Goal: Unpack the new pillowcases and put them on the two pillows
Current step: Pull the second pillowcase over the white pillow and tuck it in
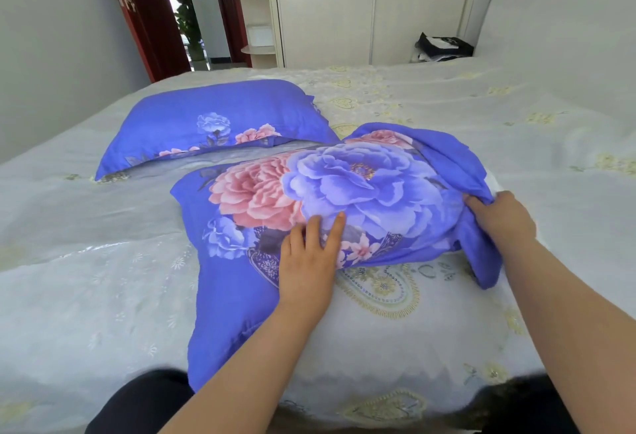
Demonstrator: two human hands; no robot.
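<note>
A pillow (361, 189) in a blue pillowcase with big pink and purple flowers lies in front of me on the bed. My left hand (308, 261) rests flat on its near side, fingers straight. At the pillow's right end my right hand (500, 215) grips the bunched open edge of the pillowcase, where a bit of white pillow shows. Loose blue fabric hangs down by that hand. A second pillow (213, 123) in the same blue flowered pillowcase lies farther back to the left.
The bed (447, 106) is covered with a white embroidered spread. A black and white bag (442, 46) sits at the far right by the headboard. A wardrobe and an open red door stand beyond the bed.
</note>
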